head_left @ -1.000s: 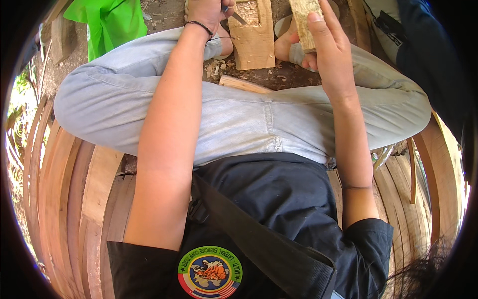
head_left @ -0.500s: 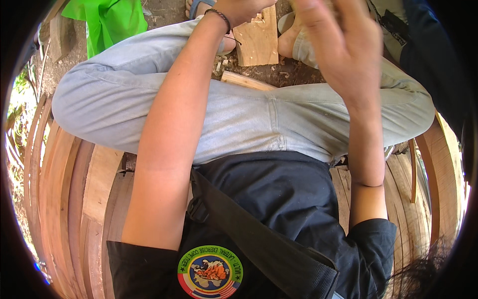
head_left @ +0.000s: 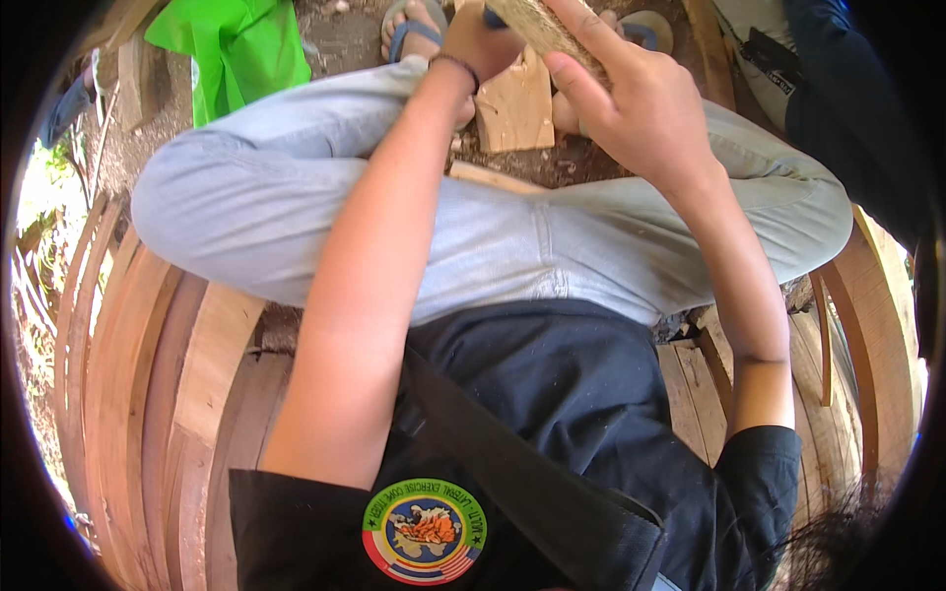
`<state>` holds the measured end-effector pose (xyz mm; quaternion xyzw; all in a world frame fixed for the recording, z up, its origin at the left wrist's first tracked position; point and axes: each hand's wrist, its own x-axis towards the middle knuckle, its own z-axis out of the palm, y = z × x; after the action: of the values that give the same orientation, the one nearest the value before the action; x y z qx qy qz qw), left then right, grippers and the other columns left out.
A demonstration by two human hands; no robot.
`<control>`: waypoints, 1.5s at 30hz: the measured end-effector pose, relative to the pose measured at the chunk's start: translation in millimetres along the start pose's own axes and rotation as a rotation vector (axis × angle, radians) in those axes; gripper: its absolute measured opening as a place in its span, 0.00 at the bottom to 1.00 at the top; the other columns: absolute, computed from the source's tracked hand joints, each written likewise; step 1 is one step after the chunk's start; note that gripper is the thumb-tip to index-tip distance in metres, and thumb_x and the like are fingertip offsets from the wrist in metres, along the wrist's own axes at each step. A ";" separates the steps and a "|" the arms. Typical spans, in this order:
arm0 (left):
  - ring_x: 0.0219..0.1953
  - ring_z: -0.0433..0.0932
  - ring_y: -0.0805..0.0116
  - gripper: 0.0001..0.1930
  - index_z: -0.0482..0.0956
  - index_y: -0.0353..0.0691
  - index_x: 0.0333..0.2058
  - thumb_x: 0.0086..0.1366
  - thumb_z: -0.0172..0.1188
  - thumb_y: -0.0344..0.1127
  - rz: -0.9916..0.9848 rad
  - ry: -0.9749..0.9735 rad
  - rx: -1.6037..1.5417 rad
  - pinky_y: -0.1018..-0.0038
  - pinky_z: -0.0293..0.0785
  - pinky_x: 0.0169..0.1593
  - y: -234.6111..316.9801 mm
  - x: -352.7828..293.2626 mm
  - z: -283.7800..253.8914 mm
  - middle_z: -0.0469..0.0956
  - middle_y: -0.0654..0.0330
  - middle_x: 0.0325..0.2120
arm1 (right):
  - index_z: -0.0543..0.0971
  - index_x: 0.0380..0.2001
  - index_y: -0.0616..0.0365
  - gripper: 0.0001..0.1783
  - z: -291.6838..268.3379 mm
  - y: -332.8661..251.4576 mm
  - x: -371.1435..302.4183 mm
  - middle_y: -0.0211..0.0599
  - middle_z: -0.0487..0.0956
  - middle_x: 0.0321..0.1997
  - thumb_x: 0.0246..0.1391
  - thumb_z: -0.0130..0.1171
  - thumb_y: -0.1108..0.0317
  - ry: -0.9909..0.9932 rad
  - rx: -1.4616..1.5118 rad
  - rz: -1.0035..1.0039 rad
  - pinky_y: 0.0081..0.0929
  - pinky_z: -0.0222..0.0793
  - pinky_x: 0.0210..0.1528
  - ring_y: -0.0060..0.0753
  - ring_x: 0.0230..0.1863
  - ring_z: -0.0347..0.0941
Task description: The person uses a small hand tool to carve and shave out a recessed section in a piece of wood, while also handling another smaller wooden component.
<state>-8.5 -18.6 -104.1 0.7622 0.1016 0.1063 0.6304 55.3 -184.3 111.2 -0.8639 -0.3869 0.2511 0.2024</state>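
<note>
My left hand, with a dark cord round its wrist, is closed near the top edge. A small dark blue rounded end shows at its fingers, like the butt of a handle; the rest is hidden. My right hand grips a rough, pale piece of wood, thumb and fingers along its near side. This piece slants close over the left hand, and its far end is cut off by the frame. Below both hands a wooden block lies between my feet, partly covered by the left hand.
A thin wood strip lies before my crossed legs. Wood chips are scattered on the dark ground. Bright green cloth is at far left, with sandalled feet at the top. Curved wooden slats surround my seat. Dark blue clothing shows at far right.
My right hand, blurred and raised before, has come lower and tilted left, and the wood in it now shows. The left hand has shifted slightly right and down in the picture.
</note>
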 end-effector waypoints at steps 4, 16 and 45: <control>0.35 0.81 0.73 0.05 0.83 0.38 0.37 0.62 0.63 0.29 -0.352 0.144 -0.009 0.70 0.77 0.39 -6.6 -25.4 10.0 0.84 0.62 0.31 | 0.67 0.68 0.67 0.29 4.3 4.7 -3.3 0.53 0.80 0.57 0.68 0.52 0.65 0.199 0.506 -0.011 0.29 0.69 0.60 0.33 0.57 0.76; 0.18 0.70 0.73 0.13 0.72 0.48 0.26 0.66 0.66 0.40 -0.609 0.916 -0.658 0.73 0.67 0.21 3.0 -18.9 -16.5 0.69 0.68 0.16 | 0.62 0.71 0.72 0.28 38.6 -1.9 -36.9 0.43 0.68 0.72 0.75 0.47 0.66 0.122 1.086 0.068 0.28 0.52 0.74 0.29 0.73 0.59; 0.15 0.72 0.76 0.16 0.75 0.46 0.21 0.65 0.70 0.40 -0.497 0.347 -0.232 0.77 0.67 0.20 35.9 -12.6 -26.9 0.75 0.66 0.15 | 0.60 0.72 0.71 0.30 40.8 15.0 -30.0 0.45 0.66 0.73 0.74 0.48 0.66 0.153 1.098 0.097 0.27 0.56 0.72 0.30 0.72 0.61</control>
<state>-27.7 -3.6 -64.3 0.6076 0.3776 0.0884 0.6931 22.4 -210.3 79.0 -0.6642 -0.1434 0.3612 0.6386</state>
